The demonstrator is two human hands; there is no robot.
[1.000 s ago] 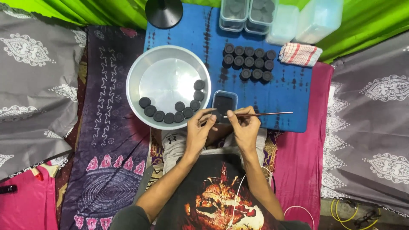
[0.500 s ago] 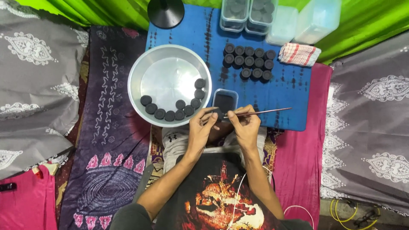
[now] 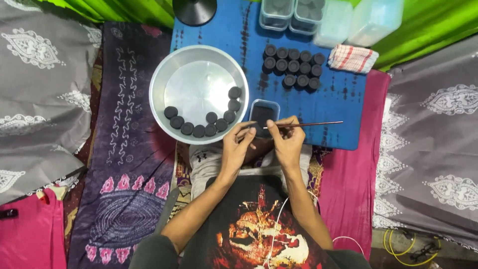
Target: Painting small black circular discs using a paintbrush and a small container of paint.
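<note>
**Asker:** While both hands sit close together at the near edge of the blue cloth, what is each one holding?

**Describer:** Seen from above, the right hand (image 3: 286,142) pinches a thin stick (image 3: 306,124) — a slim, straight tool that points out to the right, level over the cloth. That grip is narrow, fingertips closed on the stick near its inner end. The left hand (image 3: 239,147) is curled just beside it; its fingers look closed around something small, but what it is I cannot tell.

**Asker:** How would the stick handle?

**Describer:** Judging by its thinness, it is probably light and stiff, easy to roll between fingers, so a pinch near the working end gives the most control. Its tip sits just beside a small dark-filled tub (image 3: 264,112), right in front of the hands.

**Asker:** And around them?

**Describer:** To the left, a round metal basin (image 3: 199,60) holds a curve of small black discs (image 3: 199,130) along its near wall. Further back, more black caps (image 3: 294,67) stand in rows on the blue cloth (image 3: 219,30) — small and hard-looking, likely light, best lifted by the rim. A striped rag (image 3: 352,59) lies to the right of them.
</note>
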